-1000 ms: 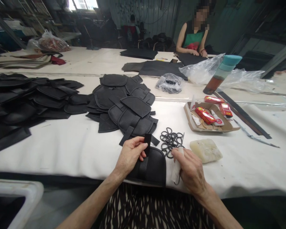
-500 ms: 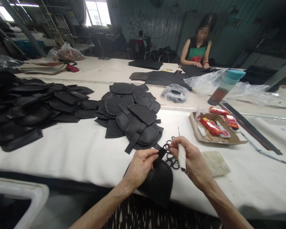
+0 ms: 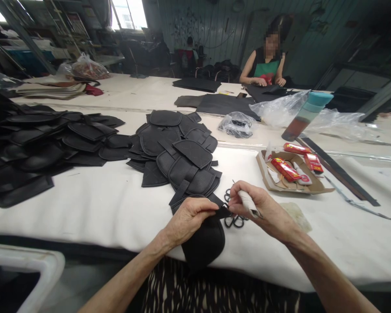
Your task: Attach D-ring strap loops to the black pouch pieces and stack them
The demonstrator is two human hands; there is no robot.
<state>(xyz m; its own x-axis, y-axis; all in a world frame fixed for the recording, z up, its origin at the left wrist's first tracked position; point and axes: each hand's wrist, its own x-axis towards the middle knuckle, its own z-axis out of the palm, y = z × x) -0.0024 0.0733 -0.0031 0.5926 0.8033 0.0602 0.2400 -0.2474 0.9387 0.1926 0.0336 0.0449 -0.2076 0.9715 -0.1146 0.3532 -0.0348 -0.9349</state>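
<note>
My left hand [image 3: 189, 219] is closed, thumb and finger pinching the black strap [image 3: 222, 212] of a rounded black leather-like piece [image 3: 206, 243] that hangs over the table's front edge. In my right hand [image 3: 259, 202] lies a thin pointed tool with a white-wrapped handle [image 3: 248, 203], its tip pointing up and away. The right thumb and fingertip meet at the strap's end; what they pinch there is too small to make out. Under the right hand lie black-handled scissors [image 3: 234, 221], partly hidden. A stack of similar black pieces [image 3: 193, 178] lies just beyond my left hand.
A larger black heap [image 3: 45, 143] covers the left. To the right are a cardboard tray [image 3: 291, 189] with red packets, a pale block [image 3: 296, 216], a teal-lidded bottle [image 3: 308, 115] and long strips [image 3: 342, 169]. Across the table a person [image 3: 263, 69] handles black sheets. A white bin [image 3: 48, 265] stands front left.
The black piece and my left hand have shifted slightly left, and the strap has turned flatter. The white-handled tool has tipped over from upright to slanted. The view has shifted slightly.
</note>
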